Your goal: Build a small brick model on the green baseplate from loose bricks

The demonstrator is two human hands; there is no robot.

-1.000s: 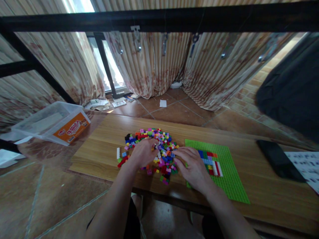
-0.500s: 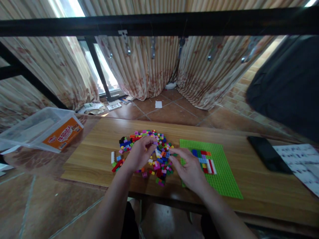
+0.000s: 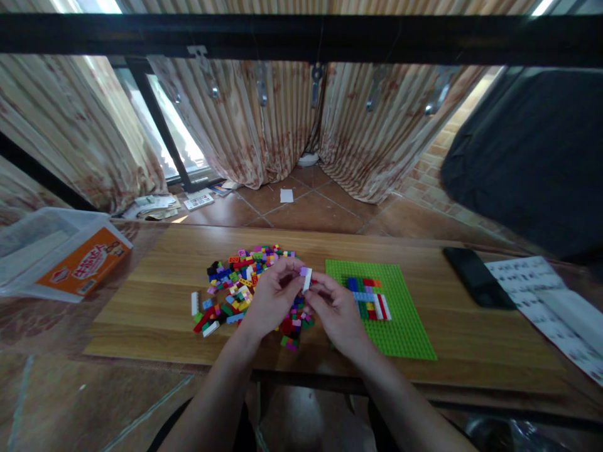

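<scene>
A heap of small coloured bricks [image 3: 242, 282] lies on the wooden table [image 3: 461, 333]. Over its right side my left hand [image 3: 273, 298] and my right hand [image 3: 334, 311] meet. Both pinch a small white brick [image 3: 306, 280] with a purple piece at its top. To the right lies a green baseplate [image 3: 400, 320]. A small block of blue, red, white and green bricks [image 3: 370, 298] is built on it, just beyond my right hand.
A clear plastic box with an orange label [image 3: 61, 257] sits at the far left. A black phone [image 3: 478, 277] and a printed sheet [image 3: 551, 301] lie at the right. A black metal bar [image 3: 301, 37] crosses overhead; curtains hang behind.
My hands have lifted from the heap and come together, now holding a white brick between them. The view has shifted, so everything sits further left.
</scene>
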